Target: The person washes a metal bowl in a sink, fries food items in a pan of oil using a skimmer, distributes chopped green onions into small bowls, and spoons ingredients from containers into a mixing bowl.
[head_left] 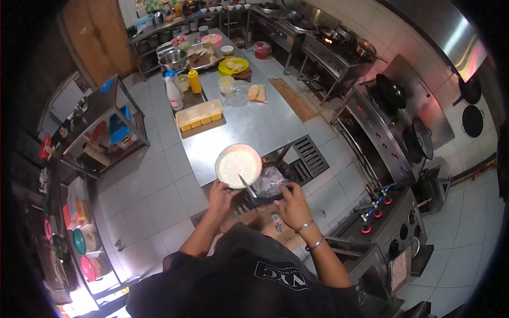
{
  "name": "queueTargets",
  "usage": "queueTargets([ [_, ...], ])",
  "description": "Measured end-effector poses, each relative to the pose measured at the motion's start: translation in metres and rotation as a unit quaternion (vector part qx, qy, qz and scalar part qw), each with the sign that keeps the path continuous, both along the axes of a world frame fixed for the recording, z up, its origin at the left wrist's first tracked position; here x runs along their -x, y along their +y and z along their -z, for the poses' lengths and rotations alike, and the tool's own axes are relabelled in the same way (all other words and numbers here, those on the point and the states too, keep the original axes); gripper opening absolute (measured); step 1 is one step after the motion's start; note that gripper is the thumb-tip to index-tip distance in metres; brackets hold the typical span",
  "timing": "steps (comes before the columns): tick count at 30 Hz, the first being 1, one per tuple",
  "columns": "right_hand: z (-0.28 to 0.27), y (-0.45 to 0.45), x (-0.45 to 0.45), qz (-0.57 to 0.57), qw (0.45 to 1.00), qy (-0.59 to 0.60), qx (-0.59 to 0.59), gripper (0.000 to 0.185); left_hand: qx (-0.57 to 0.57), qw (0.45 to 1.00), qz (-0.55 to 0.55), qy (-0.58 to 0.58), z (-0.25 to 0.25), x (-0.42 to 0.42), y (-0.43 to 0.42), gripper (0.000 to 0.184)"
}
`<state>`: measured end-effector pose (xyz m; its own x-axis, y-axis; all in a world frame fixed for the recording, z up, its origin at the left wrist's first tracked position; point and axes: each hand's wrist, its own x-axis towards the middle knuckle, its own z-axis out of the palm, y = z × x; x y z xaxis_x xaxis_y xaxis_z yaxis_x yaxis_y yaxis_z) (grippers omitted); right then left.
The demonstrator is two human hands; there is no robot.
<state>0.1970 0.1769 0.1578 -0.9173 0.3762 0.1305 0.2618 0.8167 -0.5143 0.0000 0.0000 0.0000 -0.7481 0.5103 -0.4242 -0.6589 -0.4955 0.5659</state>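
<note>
A round bowl (pixel 256 153) filled with a white, creamy substance sits at the near end of the steel table. A spoon (pixel 246 185) stands in it, its handle slanting toward me. My left hand (pixel 220 196) is at the bowl's lower left edge, fingers against the rim. To the right of the bowl is a clear plastic bag (pixel 270 182) on something dark. My right hand (pixel 293 205) is at that dark edge beside the bag, thumb and fingers bent together; what they hold is too small to make out.
Farther up the steel table (pixel 254 124) are a yellow container (pixel 200 115), a white bottle (pixel 173 94), a yellow squeeze bottle (pixel 194 82), bread (pixel 257 93) and a yellow plate (pixel 243 64). Stoves line the right. A cardboard box (pixel 283 233) lies below my hands.
</note>
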Motion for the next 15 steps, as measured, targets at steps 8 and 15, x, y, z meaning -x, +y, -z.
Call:
queueTargets([
  [8, 0.089, -0.004, -0.153, 0.207, 0.963, -0.165, 0.047, 0.052, 0.051, 0.997, -0.055, 0.037, 0.117, 0.139, -0.027, 0.042],
  [15, 0.194, -0.145, -0.311, 0.488, 0.822, -0.260, 0.135, 0.051, 0.429, 0.827, 0.202, 0.303, 0.062, 0.130, -0.021, 0.060],
])
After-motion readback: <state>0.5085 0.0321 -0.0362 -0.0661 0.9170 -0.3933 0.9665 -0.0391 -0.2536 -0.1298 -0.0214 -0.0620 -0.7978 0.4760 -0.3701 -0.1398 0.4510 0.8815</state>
